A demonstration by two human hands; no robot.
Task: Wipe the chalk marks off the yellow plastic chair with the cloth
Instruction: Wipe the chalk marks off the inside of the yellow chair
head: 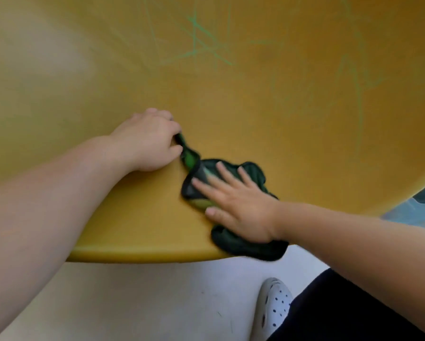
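Note:
The yellow plastic chair [231,107] fills most of the view, its seat's front edge curving across the lower middle. Green chalk marks [199,43] cross the surface at the top centre, and fainter green chalk lines [359,94] run down the right side. A dark green cloth [246,244] lies on the seat near the front edge. My left hand [147,141] is closed around a twisted corner of the cloth. My right hand [238,205] lies flat on the cloth with fingers spread, pressing it onto the seat.
Below the seat's edge is a pale floor [145,303]. A white perforated clog [273,306] and a dark trouser leg [341,311] show at the lower right. A grey-blue patch of floor [418,205] shows past the chair's right edge.

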